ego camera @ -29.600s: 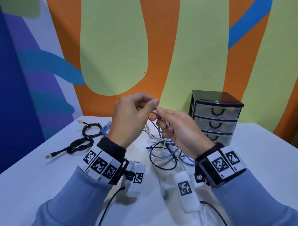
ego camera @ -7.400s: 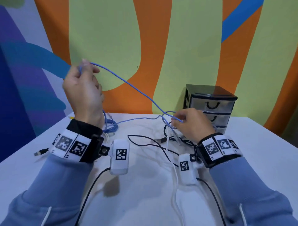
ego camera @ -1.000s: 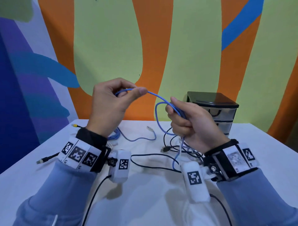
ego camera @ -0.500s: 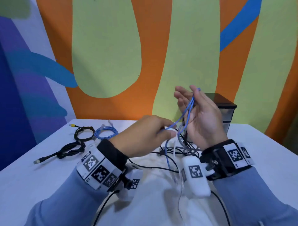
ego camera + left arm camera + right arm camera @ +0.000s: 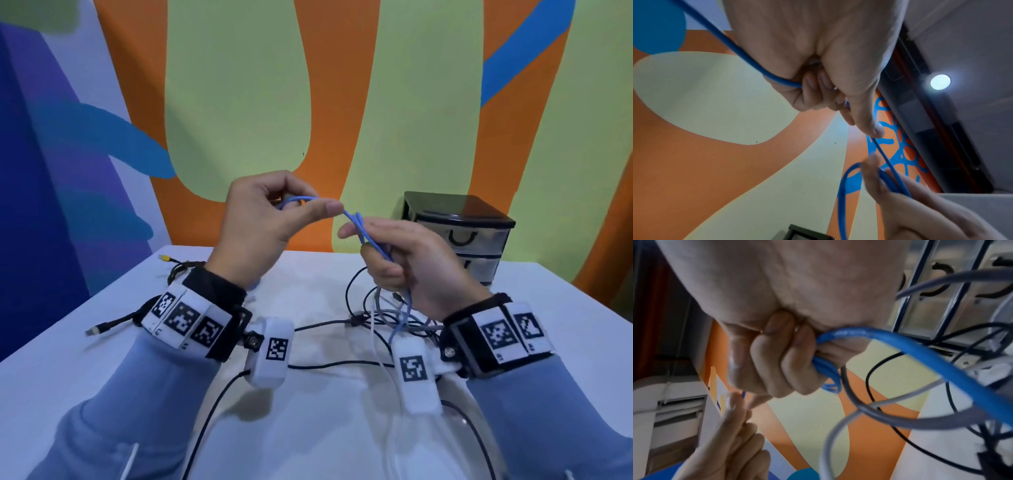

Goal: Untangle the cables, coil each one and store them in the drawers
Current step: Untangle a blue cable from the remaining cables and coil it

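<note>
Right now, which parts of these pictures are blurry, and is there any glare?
Head view: mostly sharp, wide-angle bend at the edges. Left wrist view: the left hand is sharp, the right hand smeared; a ceiling lamp flares white. Right wrist view: the blue cable and grey cable near the lens are soft, the left hand blurred.

The white table (image 5: pixel 102 370) carries a drawer unit (image 5: pixel 459 236), tangled cables (image 5: pixel 383 318) and, seemingly, a coiled black cable (image 5: pixel 178 270).

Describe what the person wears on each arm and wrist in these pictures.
Both arms wear light blue sleeves. Each wrist carries a black band with white square-patterned marker tags. A white camera pod, also tagged, hangs under each wrist, trailing a black lead.
</note>
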A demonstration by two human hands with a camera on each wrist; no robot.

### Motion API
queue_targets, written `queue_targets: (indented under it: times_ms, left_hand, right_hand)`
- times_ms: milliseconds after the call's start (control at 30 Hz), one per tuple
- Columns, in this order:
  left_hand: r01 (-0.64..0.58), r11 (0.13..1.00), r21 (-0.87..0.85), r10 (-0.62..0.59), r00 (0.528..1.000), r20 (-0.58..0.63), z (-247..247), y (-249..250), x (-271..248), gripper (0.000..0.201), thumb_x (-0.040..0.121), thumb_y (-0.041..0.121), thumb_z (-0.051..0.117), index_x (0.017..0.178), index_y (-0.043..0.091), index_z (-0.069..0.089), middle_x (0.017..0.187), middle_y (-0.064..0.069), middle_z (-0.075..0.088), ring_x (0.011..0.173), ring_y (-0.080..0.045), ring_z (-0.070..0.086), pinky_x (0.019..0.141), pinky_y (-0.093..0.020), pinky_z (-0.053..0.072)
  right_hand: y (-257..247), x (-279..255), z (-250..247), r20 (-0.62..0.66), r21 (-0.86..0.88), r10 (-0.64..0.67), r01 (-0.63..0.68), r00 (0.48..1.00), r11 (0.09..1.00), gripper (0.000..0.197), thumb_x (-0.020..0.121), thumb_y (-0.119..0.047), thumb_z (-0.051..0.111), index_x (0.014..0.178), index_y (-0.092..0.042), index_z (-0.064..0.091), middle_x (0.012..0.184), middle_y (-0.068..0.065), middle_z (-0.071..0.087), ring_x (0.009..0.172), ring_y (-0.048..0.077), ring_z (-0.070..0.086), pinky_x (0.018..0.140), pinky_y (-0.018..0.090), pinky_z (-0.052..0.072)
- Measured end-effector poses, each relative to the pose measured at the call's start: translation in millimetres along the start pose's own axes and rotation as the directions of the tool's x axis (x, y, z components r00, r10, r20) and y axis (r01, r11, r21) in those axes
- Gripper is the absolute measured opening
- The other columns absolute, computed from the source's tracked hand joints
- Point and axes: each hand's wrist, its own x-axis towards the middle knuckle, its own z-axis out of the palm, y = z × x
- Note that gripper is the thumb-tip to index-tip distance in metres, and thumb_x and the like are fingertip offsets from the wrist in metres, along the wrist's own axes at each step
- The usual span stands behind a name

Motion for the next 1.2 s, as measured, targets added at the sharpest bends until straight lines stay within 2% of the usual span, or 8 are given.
queue_targets:
  times_ms: [133,367,533,633,733,833,1000,1200]
  left_hand:
    - [-0.064,0.997,0.039,0.065,0.997,-0.040,0,-6,-1,0.030,0.076,0.031,0.093,0.080,0.005,0.079,0.076,-0.021,0.070,0.067,-0.019,0.053,0.062,-0.033,0.042]
    - [-0.047,0.978,0.202,0.048,0.999,0.000,5,-24,-1,0.015,0.095,0.034,0.080,0.087,0.022,0.083,0.070,0.004,0.070,0.064,-0.019,0.052,0.061,-0.036,0.044]
    - [-0.136,0.858,0.496,-0.074,0.922,0.380,21,-19,-11,0.019,0.106,0.030,0.063,0.114,0.025,0.080,0.069,0.005,0.069,0.061,-0.003,0.058,0.060,-0.022,0.040]
    - [-0.246,0.825,0.508,-0.097,0.825,0.557,33,-6,-22,0.017,0.108,0.029,0.058,0.114,0.026,0.073,0.070,-0.002,0.069,0.065,-0.017,0.060,0.064,-0.034,0.044]
    - [-0.316,0.795,0.519,-0.066,0.804,0.591,39,0,-27,0.019,0.109,0.032,0.056,0.102,0.021,0.069,0.067,-0.002,0.066,0.066,-0.025,0.057,0.071,-0.046,0.047]
    - [-0.357,0.775,0.521,0.008,0.830,0.557,36,4,-26,0.022,0.107,0.034,0.061,0.096,0.021,0.074,0.067,0.000,0.064,0.065,-0.021,0.049,0.070,-0.042,0.045]
    - [-0.426,0.791,0.439,0.200,0.859,0.471,20,10,-16,0.008,0.096,0.027,0.075,0.101,0.024,0.082,0.078,0.011,0.069,0.065,0.000,0.051,0.064,-0.019,0.037]
    - [-0.488,0.761,0.427,0.317,0.854,0.413,9,-2,-8,0.019,0.096,0.020,0.075,0.113,0.018,0.083,0.075,0.008,0.063,0.064,-0.007,0.047,0.061,-0.034,0.045]
  right_hand:
    - [-5,-5,-4,0.100,0.130,0.015,-0.028,0.995,0.991,0.026,0.100,-0.028,0.047,0.086,-0.013,0.063,0.053,-0.005,0.015,0.042,0.006,0.010,0.045,0.026,0.004]
    - [-10,-11,-2,0.117,0.294,0.017,-0.051,0.993,0.955,0.033,0.100,-0.035,0.045,0.074,-0.020,0.060,0.052,-0.008,0.011,0.042,0.010,0.003,0.044,0.027,0.003]
    - [-8,-2,3,-0.070,0.443,-0.189,0.200,0.980,0.874,0.034,0.109,-0.028,0.037,0.118,-0.008,0.063,0.052,-0.007,0.038,0.034,0.005,0.020,0.044,0.023,0.012]
    - [-4,5,2,-0.253,0.435,-0.230,0.323,0.940,0.841,0.041,0.112,-0.023,0.038,0.141,0.001,0.053,0.071,-0.002,0.060,0.042,0.005,0.041,0.047,0.019,0.028]
    - [2,9,-2,-0.431,0.393,-0.230,0.411,0.872,0.822,0.039,0.111,-0.016,0.043,0.142,0.009,0.048,0.088,0.011,0.074,0.066,0.015,0.068,0.062,0.019,0.053]
    - [8,15,-6,-0.513,0.243,-0.222,0.388,0.829,0.889,0.039,0.112,-0.016,0.041,0.144,0.007,0.043,0.089,0.017,0.077,0.082,0.026,0.077,0.072,0.024,0.059]
    - [13,12,-4,-0.368,-0.312,-0.231,0.114,0.901,0.943,0.025,0.114,-0.018,0.038,0.124,-0.007,0.057,0.072,0.013,0.068,0.054,0.008,0.065,0.057,0.024,0.052]
    - [10,9,1,-0.213,-0.389,-0.140,0.047,0.967,0.920,0.032,0.112,-0.020,0.043,0.085,-0.007,0.056,0.056,0.006,0.053,0.047,0.021,0.042,0.048,0.026,0.034]
